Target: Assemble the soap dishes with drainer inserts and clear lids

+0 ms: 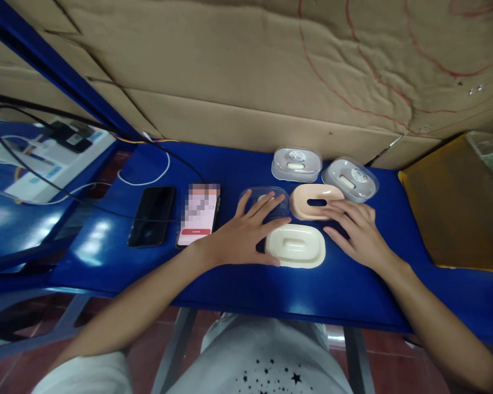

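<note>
Head view: left hand (240,235) palm down, fingers spread wide; its longer fingers reach over a clear plastic cover (280,208), and its thumb tip lies at the near left rim of a cream dish (296,245), which sits just right of the gap between thumb and index finger. Right hand (359,232) has fingers loosely bent and close together, thumb held apart; fingertips meet the right end of a peach slotted piece (317,191), thumb tip near the cream dish's upper right edge. Whether those fingertips press or merely rest cannot be made out. Two clear-covered boxes, one (297,165) beyond the peach piece and another (350,179) just beyond the right fingers. Left of the left fingers: a lit phone (199,213), then a dark phone (152,216). All on a blue table (246,287).
</note>
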A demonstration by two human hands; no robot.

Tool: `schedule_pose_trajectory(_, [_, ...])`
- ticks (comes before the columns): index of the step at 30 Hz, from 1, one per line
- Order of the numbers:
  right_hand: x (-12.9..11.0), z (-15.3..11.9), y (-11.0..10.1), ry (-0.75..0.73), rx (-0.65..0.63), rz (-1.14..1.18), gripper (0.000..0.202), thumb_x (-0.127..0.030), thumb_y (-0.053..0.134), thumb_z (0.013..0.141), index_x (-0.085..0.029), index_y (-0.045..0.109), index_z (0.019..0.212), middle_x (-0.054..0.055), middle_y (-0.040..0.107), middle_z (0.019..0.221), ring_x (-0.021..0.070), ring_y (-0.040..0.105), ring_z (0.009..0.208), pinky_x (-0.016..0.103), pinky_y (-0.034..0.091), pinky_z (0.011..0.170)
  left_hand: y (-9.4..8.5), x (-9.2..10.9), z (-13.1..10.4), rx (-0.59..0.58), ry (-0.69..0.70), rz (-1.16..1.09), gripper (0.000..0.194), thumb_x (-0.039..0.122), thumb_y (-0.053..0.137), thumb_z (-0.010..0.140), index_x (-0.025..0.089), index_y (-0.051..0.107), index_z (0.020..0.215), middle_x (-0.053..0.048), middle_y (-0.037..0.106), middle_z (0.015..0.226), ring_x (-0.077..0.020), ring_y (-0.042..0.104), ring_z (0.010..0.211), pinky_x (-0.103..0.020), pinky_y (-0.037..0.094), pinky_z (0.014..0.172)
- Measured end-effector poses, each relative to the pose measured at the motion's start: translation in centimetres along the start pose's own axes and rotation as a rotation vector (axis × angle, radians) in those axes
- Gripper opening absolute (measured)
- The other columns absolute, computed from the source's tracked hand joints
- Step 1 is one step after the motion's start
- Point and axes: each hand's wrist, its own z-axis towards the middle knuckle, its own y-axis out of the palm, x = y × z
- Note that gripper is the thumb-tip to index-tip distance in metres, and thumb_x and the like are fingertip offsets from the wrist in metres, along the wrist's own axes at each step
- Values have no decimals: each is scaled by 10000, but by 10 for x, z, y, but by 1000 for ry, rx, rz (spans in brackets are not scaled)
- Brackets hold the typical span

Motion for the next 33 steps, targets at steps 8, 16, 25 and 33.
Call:
schedule_pose_trajectory(8, [16, 1, 4, 12, 87, -28, 366, -249, 688, 1047, -311, 680, 1408, 55, 814, 1279, 298, 742, 1187, 501, 457, 1053, 5, 5, 0, 37, 32, 5, 841, 727, 807, 871, 234, 602, 1522, -220, 282, 1792, -455, 282, 1656, -747, 20, 1335])
schedule_pose_trajectory(16, [-22, 4, -13, -100, 195, 64, 375, -176, 809, 944, -297, 724, 1288, 41, 839, 1094, 287, 782, 1019, 483, 522, 957, -4, 4, 4, 226, -37, 113, 835, 754, 693, 949, 265, 505, 1600, -182, 289, 1799, -428, 320, 1639, -710, -62, 1336])
schedule_pose_trajectory(25, [-45, 3, -9, -250, 49, 170, 370, -118, 728, 942, -275, 704, 1276, 30, 823, 1075, 256, 768, 1024, 465, 545, 938, -8, 5, 0, 100, 126, 54, 975, 793, 755, 878, 264, 463, 1643, -181, 418, 1740, -404, 378, 1611, -671, -90, 1351])
schedule_pose_trajectory(33, [-55, 6, -8, -338, -95, -19, 215, -270, 690, 1042, -273, 700, 1257, 26, 819, 1129, 239, 709, 1109, 451, 486, 1021, 1, 5, 1, 86, 131, 27, 736, 633, 793, 925, 259, 594, 1525, -155, 596, 1597, -393, 454, 1556, -689, -10, 1361])
